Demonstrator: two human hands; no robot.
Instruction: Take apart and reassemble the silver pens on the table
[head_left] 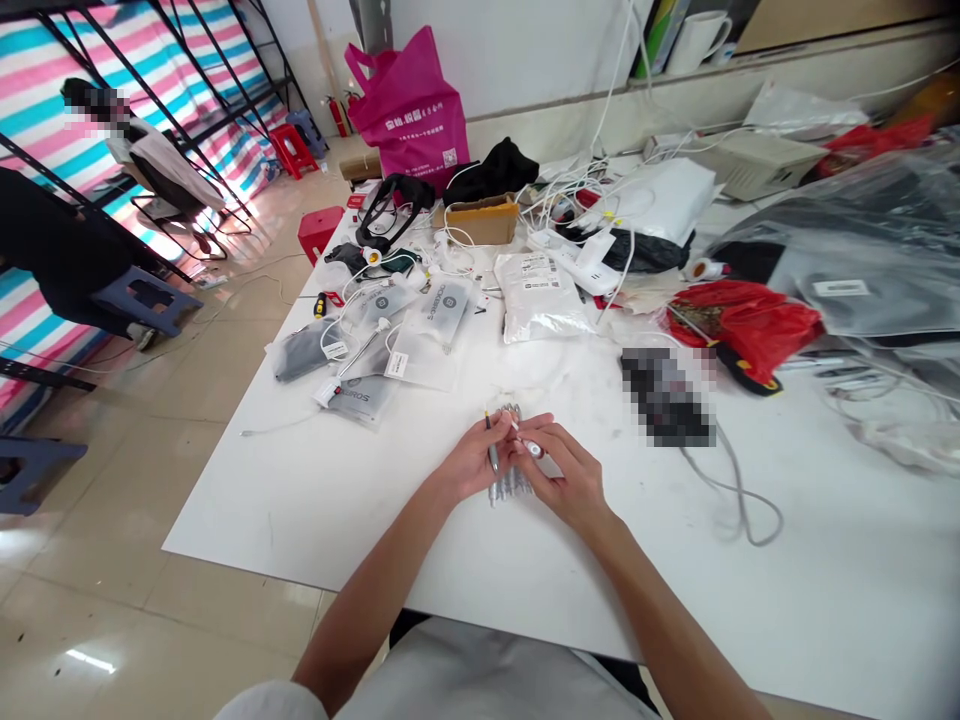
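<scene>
Pinching small white piece (533,449): right hand (574,475) fingers. Left hand (466,462) fingers: around 1 dark pen (493,458). Work seems midway, 2 items not yet put down; silver rods (501,491) beneath hands on desk (360,510), finished count unclear. Farther: white parcel (538,302).

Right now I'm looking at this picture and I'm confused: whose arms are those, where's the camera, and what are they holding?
There's no robot here, just a person using two bare hands. The camera sits on that person's head, looking forward and down, so you see nearly what they see. The left hand has a slim grey pen-like thing, and the right hand pinches a small white piece, too small to name. Under them, silver rods lie on a white table. Farther back are a white package, a pink bag and a red bag.
</scene>
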